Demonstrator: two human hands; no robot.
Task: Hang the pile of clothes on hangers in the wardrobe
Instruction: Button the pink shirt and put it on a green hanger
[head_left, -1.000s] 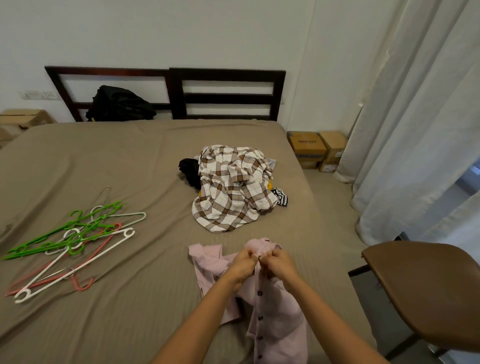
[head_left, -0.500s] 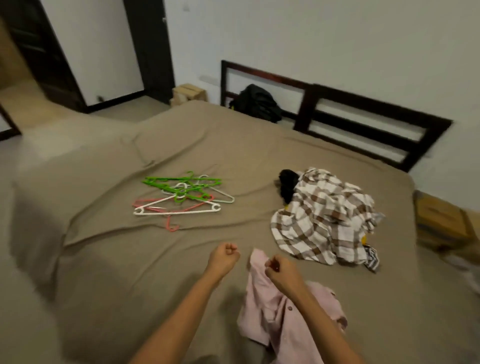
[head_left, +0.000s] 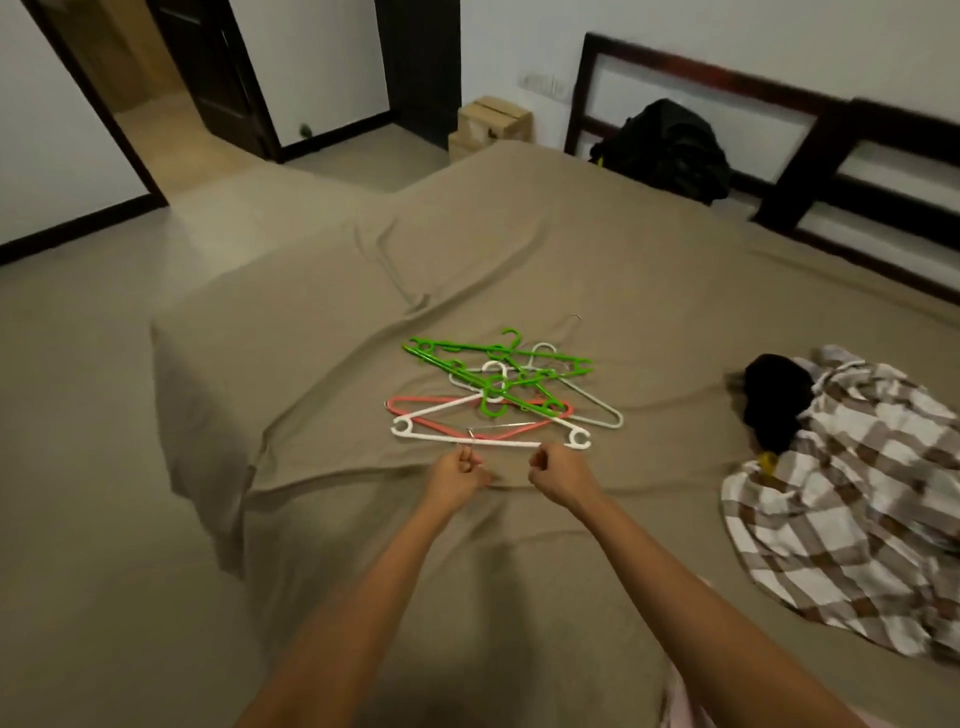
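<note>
Pink cloth (head_left: 685, 709): just a sliver at the frame bottom, on the near side of the hanger pile (head_left: 498, 387), well apart from it. Both hands are out over the bed (head_left: 623, 291), at the pile's near edge.

Left hand (head_left: 457, 478): grip curled tight, nothing seen in it, knuckles right at the pile's nearest bar. Can't tell whether they touch it.
Right hand (head_left: 558, 478): same grip, fingers together in a fist, nothing visible inside, just short of the pile.

Nearest item in the pile is a white hanger (head_left: 488, 441), lying flat with its long bar facing the hands. A pink hanger (head_left: 421, 399) lies under it. Deeper in the pile, green hangers (head_left: 467, 347) are criss-crossed on top, and a grey hanger (head_left: 597, 402) sits on the pile's right edge.

Clothes: a checked shirt (head_left: 841, 493) is heaped right of the pile, well apart, on the same bed. A black garment (head_left: 776, 400) lies against the side of it facing the pile, with a yellow scrap (head_left: 768, 460) just below that.

Beyond the pile, a black bag (head_left: 670, 148) sits on the bed against the headboard (head_left: 802, 166). Cardboard boxes (head_left: 493, 122) are past the pile's far side. Doorway (head_left: 150, 98) is far left of the pile.
</note>
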